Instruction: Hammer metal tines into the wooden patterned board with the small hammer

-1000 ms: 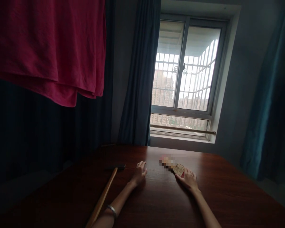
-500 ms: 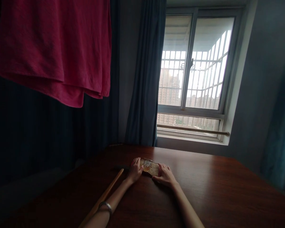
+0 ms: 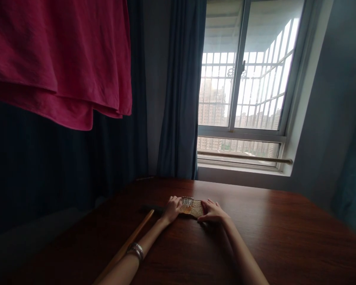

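Observation:
A small pale block (image 3: 192, 207) with a row of thin metal pins standing up from it lies on the dark wooden table (image 3: 284, 237). My left hand (image 3: 172, 208) grips its left end, fingers curled over the edge. On the block's right end rests my right hand (image 3: 213, 211), fingers bent and pressing on it. Left of my left hand lies a hammer (image 3: 133, 240) with a long wooden handle, its dark head close to my fingers. A metal bracelet (image 3: 135, 250) sits on my left wrist.
A red cloth (image 3: 59, 59) hangs overhead at the upper left. Beyond the table are dark blue curtains (image 3: 178, 91) and a barred window (image 3: 246, 83). The table's left edge runs diagonally beside the hammer.
Both hands closed in from either side and took hold of the pinned block, which moved left toward the hammer head. The view shifted slightly closer and to the right.

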Demonstrator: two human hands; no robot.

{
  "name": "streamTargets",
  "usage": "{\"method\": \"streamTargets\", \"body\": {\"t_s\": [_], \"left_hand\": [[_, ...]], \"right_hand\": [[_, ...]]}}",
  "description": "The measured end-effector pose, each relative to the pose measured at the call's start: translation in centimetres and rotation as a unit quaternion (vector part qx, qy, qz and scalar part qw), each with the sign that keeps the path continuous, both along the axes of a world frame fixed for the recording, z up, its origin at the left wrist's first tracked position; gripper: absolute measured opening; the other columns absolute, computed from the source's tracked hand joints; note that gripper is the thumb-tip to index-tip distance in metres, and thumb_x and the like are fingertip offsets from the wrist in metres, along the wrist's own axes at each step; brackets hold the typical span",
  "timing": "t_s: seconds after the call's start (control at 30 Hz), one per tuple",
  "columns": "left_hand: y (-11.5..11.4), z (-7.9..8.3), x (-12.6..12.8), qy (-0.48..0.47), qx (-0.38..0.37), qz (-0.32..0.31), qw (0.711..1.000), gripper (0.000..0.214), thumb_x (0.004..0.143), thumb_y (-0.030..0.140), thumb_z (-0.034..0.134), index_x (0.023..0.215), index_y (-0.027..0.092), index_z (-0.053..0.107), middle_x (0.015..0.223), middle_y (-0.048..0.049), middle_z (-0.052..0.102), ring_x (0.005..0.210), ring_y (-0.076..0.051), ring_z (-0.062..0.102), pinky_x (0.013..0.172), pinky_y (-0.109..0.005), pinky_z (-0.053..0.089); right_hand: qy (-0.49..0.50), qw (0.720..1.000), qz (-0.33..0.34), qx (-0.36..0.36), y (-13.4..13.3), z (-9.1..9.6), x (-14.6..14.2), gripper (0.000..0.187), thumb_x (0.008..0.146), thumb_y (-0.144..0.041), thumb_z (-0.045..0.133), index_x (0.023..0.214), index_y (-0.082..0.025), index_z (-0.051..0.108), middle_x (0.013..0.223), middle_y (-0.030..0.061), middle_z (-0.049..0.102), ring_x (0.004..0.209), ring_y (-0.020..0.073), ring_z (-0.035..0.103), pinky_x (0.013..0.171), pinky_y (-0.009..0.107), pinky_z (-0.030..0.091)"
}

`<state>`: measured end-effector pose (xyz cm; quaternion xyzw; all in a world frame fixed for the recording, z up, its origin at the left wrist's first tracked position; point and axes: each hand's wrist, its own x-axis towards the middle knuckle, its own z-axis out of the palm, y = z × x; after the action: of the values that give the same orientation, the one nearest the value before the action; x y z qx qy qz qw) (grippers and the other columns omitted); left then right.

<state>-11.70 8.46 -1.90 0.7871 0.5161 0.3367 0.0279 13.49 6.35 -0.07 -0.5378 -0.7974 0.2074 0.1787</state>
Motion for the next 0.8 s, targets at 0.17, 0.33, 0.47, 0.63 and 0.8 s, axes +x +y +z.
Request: {"method": "streamTargets", "body": {"t_s": [0.17, 0.33, 0.47, 0.63, 0.8], "left_hand": [[0.0, 0.1, 0.6, -0.013, 0.004, 0.007, 1.0, 0.031, 0.086, 0.03, 0.037, 0.083, 0.017, 0.065, 0.083, -0.0071, 0.056, 0.086, -0.02, 0.049, 0.08, -0.032, 0.039], [-0.1, 0.0, 0.7, -0.01, 0.0, 0.013, 1.0, 0.026, 0.083, 0.03, 0.043, 0.08, 0.018, 0.066, 0.081, -0.0063, 0.055, 0.085, -0.02, 0.048, 0.079, -0.032, 0.039], [-0.2, 0.1, 0.7, -0.019, 0.002, -0.004, 1.0, 0.025, 0.083, 0.029, 0.043, 0.081, 0.018, 0.065, 0.083, -0.0059, 0.056, 0.086, -0.02, 0.049, 0.08, -0.032, 0.039], [-0.1, 0.0, 0.6, -0.025, 0.011, -0.042, 0.999, 0.023, 0.083, 0.026, 0.043, 0.079, 0.018, 0.064, 0.084, -0.0049, 0.06, 0.085, -0.018, 0.052, 0.08, -0.029, 0.039], [0.0, -0.1, 0.5, -0.011, 0.009, -0.041, 0.999, 0.027, 0.084, 0.028, 0.041, 0.079, 0.018, 0.065, 0.081, -0.005, 0.062, 0.084, -0.018, 0.053, 0.079, -0.029, 0.04]], "right_hand": [[0.051, 0.998, -0.011, 0.038, 0.5, 0.7, -1.6, 0.063, 0.064, -0.055, 0.059, 0.117, -0.022, 0.056, 0.131, 0.0074, 0.048, 0.128, 0.0279, 0.029, 0.104, 0.042, 0.018], [0.118, 0.985, -0.072, 0.101, 0.4, -0.3, -5.3, 0.034, 0.081, -0.029, 0.037, 0.101, -0.024, 0.064, 0.102, 0.0028, 0.066, 0.095, 0.0197, 0.057, 0.085, 0.03, 0.04], [0.144, 0.975, -0.11, 0.129, 0.1, -1.2, -6.5, 0.03, 0.078, -0.021, 0.038, 0.083, -0.024, 0.068, 0.086, 0.0027, 0.068, 0.08, 0.0193, 0.059, 0.074, 0.028, 0.043], [0.169, 0.968, -0.112, 0.151, -0.2, -1.4, -6.4, 0.024, 0.076, -0.02, 0.044, 0.079, -0.021, 0.067, 0.088, 0.0038, 0.067, 0.081, 0.018, 0.058, 0.076, 0.027, 0.042], [0.182, 0.96, -0.131, 0.164, -0.1, -1.9, -6.7, 0.02, 0.076, -0.02, 0.045, 0.076, -0.021, 0.065, 0.085, 0.0047, 0.066, 0.079, 0.0184, 0.057, 0.077, 0.028, 0.042]]}}
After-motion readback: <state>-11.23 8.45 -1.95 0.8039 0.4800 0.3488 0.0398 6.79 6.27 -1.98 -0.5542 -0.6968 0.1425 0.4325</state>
